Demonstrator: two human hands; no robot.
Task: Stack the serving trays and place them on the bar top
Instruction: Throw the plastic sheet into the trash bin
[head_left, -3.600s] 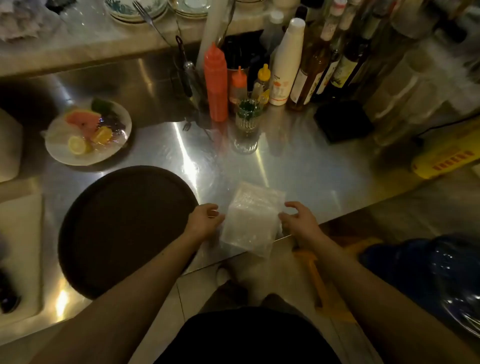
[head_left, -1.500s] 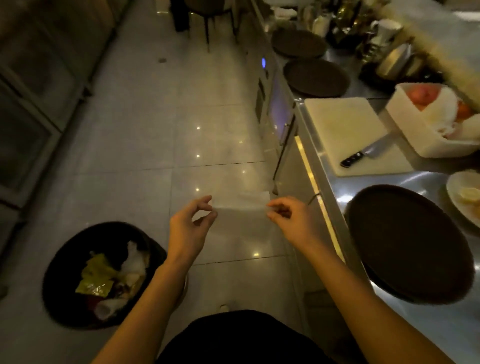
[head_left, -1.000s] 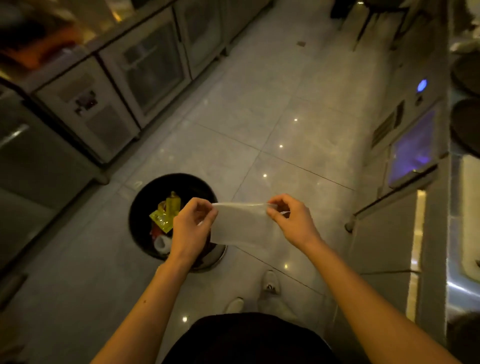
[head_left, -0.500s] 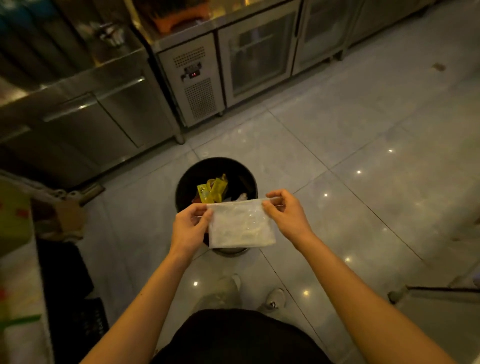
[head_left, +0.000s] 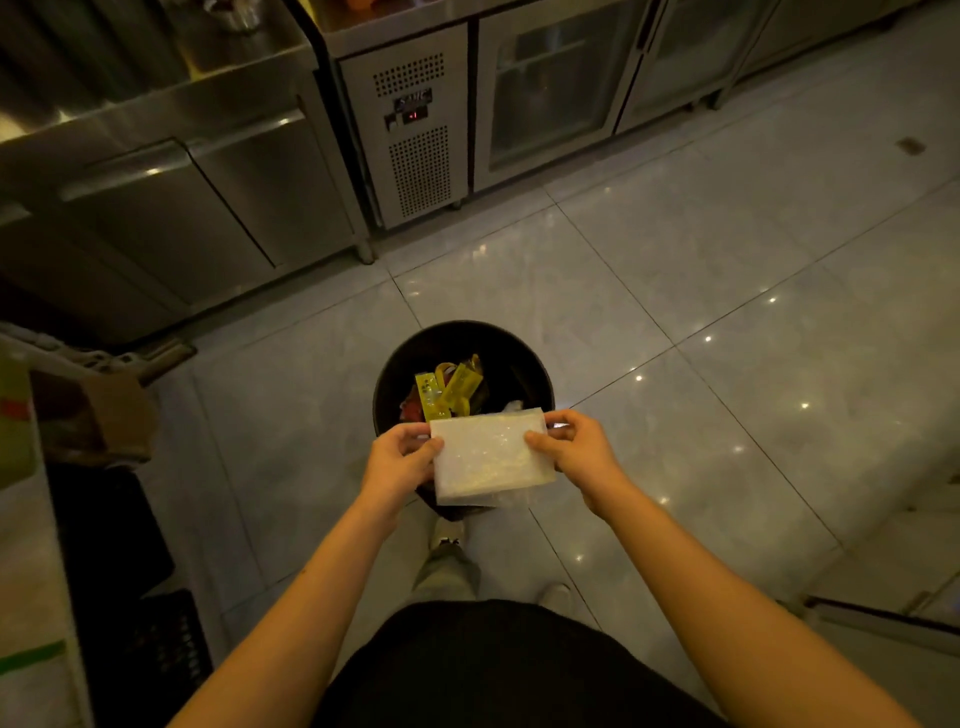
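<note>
Both hands hold a flat, rectangular clear plastic packet (head_left: 491, 457) with a crinkled, glossy skin and pale contents. The left hand (head_left: 397, 465) has its fingers closed on the packet's left edge, and the right hand (head_left: 574, 449) pinches the upper right corner. The packet hangs just above a round black bin (head_left: 395, 374) standing on the polished tile floor (head_left: 701, 291); yellow sachets (head_left: 449, 389) and crumpled scraps lie inside. Brushed-steel cabinets (head_left: 218, 197) line the floor's far edge. No serving trays are in view.
</note>
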